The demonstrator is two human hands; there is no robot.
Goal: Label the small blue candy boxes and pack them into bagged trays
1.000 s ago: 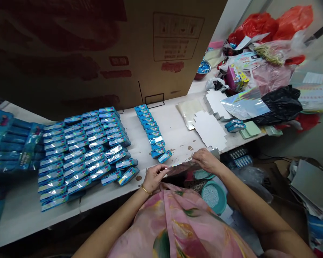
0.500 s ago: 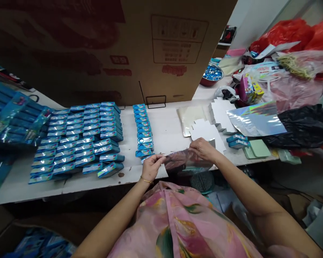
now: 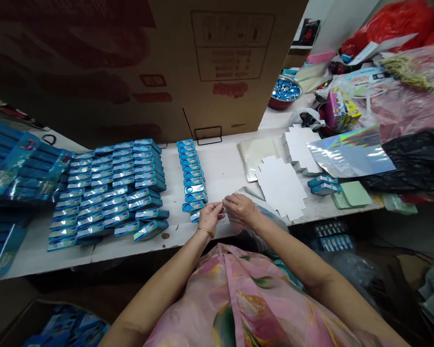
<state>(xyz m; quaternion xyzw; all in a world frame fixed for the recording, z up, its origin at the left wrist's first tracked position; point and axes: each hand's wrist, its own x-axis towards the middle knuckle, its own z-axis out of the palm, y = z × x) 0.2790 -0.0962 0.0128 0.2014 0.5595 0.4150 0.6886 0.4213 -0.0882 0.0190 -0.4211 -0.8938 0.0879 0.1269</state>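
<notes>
My left hand (image 3: 210,218) is at the table's front edge, its thumb and fingers pinched on the left edge of a clear, glossy plastic film (image 3: 266,208). My right hand (image 3: 243,211) pinches the same edge right beside it, and the fingertips of both hands nearly meet. From under my right hand the film spreads to the right and hangs past the table edge, partly hidden by my forearm. Just behind my left hand runs a row of small blue boxes (image 3: 192,182). A flat white die-cut card stack (image 3: 281,185) lies right of the film.
Many blue boxes (image 3: 110,193) stand in columns on the left. A big cardboard carton (image 3: 224,62) rises behind. Toward the right are a clear film stack (image 3: 248,156), a holographic sheet (image 3: 350,154), pale green pads (image 3: 356,193) and a bowl of blue pieces (image 3: 286,94).
My right hand has moved left along the film until it is beside my left hand. The film is no longer stretched between them, and the white card stack is more exposed.
</notes>
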